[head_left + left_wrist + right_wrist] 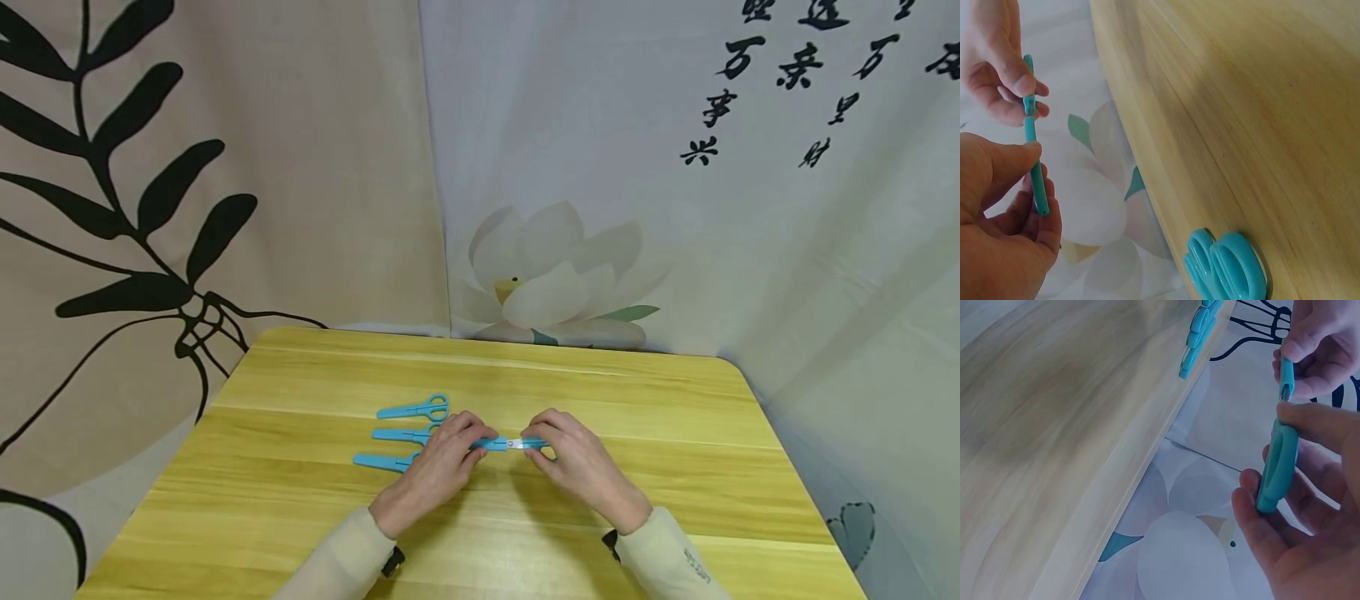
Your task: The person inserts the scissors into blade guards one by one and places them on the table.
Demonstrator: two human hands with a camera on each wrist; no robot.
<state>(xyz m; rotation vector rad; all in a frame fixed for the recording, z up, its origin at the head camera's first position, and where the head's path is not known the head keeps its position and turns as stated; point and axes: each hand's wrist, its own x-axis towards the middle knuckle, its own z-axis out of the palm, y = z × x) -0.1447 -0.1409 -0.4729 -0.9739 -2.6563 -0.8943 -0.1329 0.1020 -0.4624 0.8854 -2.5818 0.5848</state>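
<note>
In the head view, my left hand [444,460] pinches the blue blade cover [492,443] of a pair of scissors. My right hand [581,462] grips the blue handles [1280,464] of the same scissors between thumb and fingers. A short silver stretch of the scissors [515,444] shows between cover and handles; the rest of the blades is hidden in the cover. Both hands hold it level above the table. Left of them lie three more covered blue scissors: a far pair [401,412], a middle pair [395,435] and a near pair [381,461], the last two partly behind my left hand.
The wooden table [675,467] has a rounded far edge. Behind it hang pale curtains [345,167] printed with dark leaves, a lotus flower [555,275] and black characters. Dark straps [392,562] show at my sleeve cuffs.
</note>
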